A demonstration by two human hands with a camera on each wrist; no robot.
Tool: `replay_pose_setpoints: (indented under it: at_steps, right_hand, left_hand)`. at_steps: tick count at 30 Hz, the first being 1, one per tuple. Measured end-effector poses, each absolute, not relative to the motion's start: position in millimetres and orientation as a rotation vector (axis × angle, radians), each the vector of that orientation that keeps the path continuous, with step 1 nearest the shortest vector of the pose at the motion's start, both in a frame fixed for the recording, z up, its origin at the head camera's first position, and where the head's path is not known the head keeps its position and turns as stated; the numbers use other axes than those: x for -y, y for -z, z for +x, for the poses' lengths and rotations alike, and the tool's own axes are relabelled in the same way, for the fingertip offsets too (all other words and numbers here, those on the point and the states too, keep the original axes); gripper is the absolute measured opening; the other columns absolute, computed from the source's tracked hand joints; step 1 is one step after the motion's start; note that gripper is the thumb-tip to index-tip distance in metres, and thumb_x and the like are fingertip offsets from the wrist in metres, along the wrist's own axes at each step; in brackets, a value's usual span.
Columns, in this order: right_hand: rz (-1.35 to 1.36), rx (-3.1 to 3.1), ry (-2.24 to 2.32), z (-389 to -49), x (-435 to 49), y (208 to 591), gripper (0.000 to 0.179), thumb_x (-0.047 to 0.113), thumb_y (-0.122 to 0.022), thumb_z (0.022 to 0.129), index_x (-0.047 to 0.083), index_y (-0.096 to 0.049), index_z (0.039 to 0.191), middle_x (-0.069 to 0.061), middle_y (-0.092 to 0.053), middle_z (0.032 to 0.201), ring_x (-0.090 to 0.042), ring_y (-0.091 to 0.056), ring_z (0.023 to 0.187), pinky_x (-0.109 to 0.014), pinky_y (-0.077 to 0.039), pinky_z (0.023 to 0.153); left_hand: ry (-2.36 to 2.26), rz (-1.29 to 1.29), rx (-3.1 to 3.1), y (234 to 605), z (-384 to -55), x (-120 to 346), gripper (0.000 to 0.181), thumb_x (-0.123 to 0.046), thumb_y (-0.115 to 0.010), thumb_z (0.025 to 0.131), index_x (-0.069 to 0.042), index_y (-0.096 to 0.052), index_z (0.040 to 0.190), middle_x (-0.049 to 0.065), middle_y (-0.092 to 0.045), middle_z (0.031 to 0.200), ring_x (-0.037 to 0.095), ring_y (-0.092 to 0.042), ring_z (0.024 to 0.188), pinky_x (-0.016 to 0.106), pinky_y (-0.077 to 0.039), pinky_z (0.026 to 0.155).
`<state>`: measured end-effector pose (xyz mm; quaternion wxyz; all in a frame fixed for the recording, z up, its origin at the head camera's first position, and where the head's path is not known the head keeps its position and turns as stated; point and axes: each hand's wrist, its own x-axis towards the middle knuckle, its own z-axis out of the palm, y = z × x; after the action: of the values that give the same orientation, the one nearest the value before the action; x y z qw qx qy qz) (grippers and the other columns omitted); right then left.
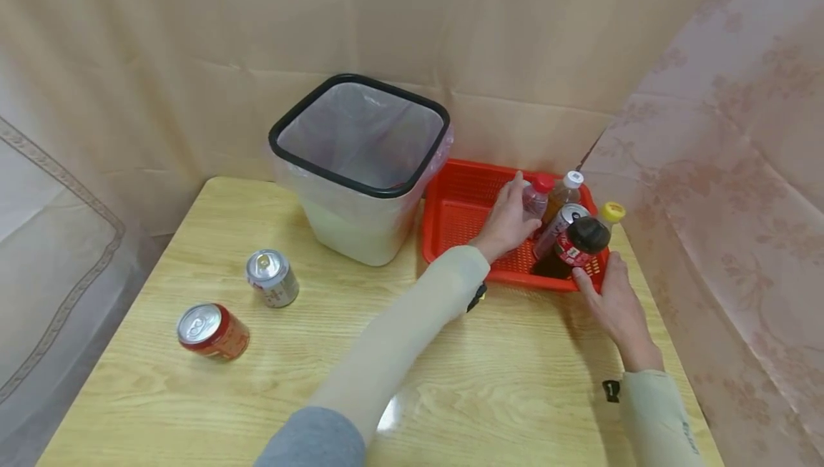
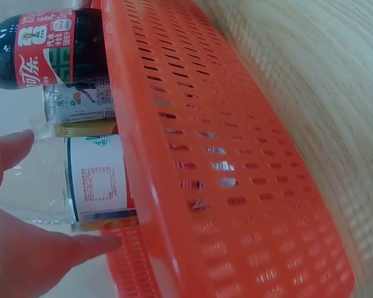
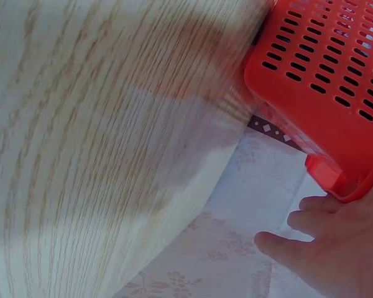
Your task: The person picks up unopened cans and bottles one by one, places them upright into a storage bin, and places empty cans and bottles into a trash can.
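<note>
In the head view, a red plastic basket [image 1: 450, 166] holds a clear bottle with a red cap [image 1: 543, 183], an amber-liquid bottle with a white cap [image 1: 572, 180], a silvery can [image 1: 558, 231] and a cola bottle [image 1: 573, 249] with a yellow cap. My left hand [image 1: 505, 224] reaches over the front rim to the clear bottle, its thumb and fingers spread to either side. The left wrist view shows the bottle's white label [image 2: 98, 174] between them. My right hand [image 1: 614, 302] holds the near right corner of the basket. Its fingers [image 3: 289, 248] point down beside the wall.
Left of the basket stands a pale bin with a black rim [image 1: 286, 156] and a clear liner. A silver can [image 1: 273, 279] and a red can [image 1: 214, 332] stand on the left of the wooden table [image 1: 502, 381]. Cloth hangs behind and on both sides.
</note>
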<state>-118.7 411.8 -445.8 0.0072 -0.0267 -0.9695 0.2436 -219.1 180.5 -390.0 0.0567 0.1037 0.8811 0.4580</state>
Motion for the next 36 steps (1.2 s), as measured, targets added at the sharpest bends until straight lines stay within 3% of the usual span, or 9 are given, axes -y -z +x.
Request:
replay_pose_setpoints:
  at_steps: [6, 14, 21, 28, 36]
  right_hand:
    - [-0.082, 3.025, -0.755, -120, -417, 446, 0.088, 0.053, -0.046, 0.107, -0.006, -0.009, 0.16, -0.04, -0.031, 0.149, -0.062, -0.039, 0.132, -0.077, -0.034, 0.103]
    - [-0.096, 3.043, -0.757, -123, -427, 445, 0.088, 0.052, -0.047, 0.107, -0.006, -0.007, 0.16, -0.042, -0.029, 0.149, -0.063, -0.038, 0.132, -0.078, -0.034, 0.102]
    - [-0.09, 3.028, -0.767, -123, -431, 445, 0.086, 0.05, -0.047, 0.107, -0.008, -0.009, 0.159, -0.042, -0.031, 0.146, -0.063, -0.038, 0.131, -0.078, -0.033, 0.102]
    - [-0.124, 3.073, -0.762, -123, -433, 445, 0.092, 0.054, -0.042, 0.107, -0.008, 0.0, 0.16, -0.045, -0.02, 0.153, -0.066, -0.03, 0.136, -0.079, -0.029, 0.105]
    - [-0.121, 3.074, -0.753, -125, -430, 444, 0.091, 0.055, -0.042, 0.107, -0.007, -0.001, 0.16, -0.044, -0.023, 0.152, -0.065, -0.033, 0.135, -0.08, -0.031, 0.103]
  left_hand:
    - [-1.373, 0.385, -2.696, 384, -210, -162, 0.099, -0.029, -0.077, 0.094, -0.016, -0.012, 0.167, 0.007, -0.015, 0.172, 0.022, -0.022, 0.156, 0.038, -0.032, 0.12]
    - [-1.408, 0.604, -2.704, 363, -182, -139, 0.09, -0.038, -0.075, 0.093, -0.018, -0.023, 0.164, -0.001, -0.019, 0.171, 0.019, -0.018, 0.157, 0.04, -0.032, 0.12]
    - [-1.371, 0.816, -2.756, 345, -159, -109, 0.084, -0.039, -0.072, 0.094, -0.018, -0.027, 0.162, 0.0, -0.026, 0.169, 0.019, -0.017, 0.157, 0.04, -0.028, 0.123]
    - [-1.358, 0.939, -2.818, 338, -137, -75, 0.08, -0.039, -0.072, 0.093, -0.012, -0.034, 0.159, 0.004, -0.034, 0.166, 0.022, -0.025, 0.156, 0.043, -0.027, 0.123]
    - [-1.469, 1.028, -2.898, 345, -115, -32, 0.067, -0.028, -0.074, 0.092, -0.004, -0.049, 0.149, 0.01, -0.051, 0.154, 0.026, -0.043, 0.146, 0.036, -0.032, 0.121]
